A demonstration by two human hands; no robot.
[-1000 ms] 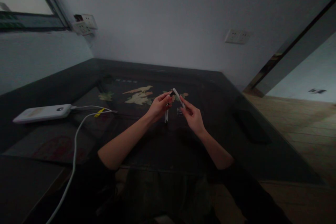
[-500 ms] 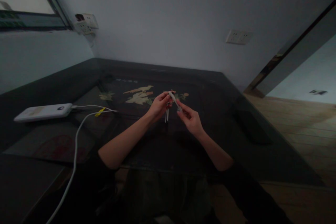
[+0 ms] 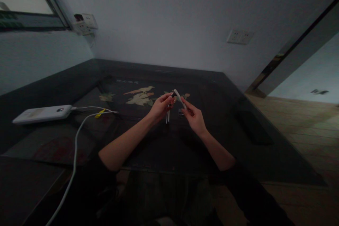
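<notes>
Count, head view, dim light:
- Bare hands: two, left hand [image 3: 159, 107] and right hand [image 3: 194, 118].
- Slim white stick-shaped items pinched at the fingertips: apparently two, a tilted white strip [image 3: 180, 99] and a pale hanging strip [image 3: 167, 116]; too dark to confirm.
- Flat white rectangular power bank [image 3: 42, 113]: one.
- White cables [image 3: 75, 148]: two.
- White wall socket plates [image 3: 239, 37]: two positions, one on each wall.
- Dark glass-topped table [image 3: 238, 130]: one.

White power bank [image 3: 42, 114], cable [image 3: 76, 137] on dark table [image 3: 79, 77].
</notes>
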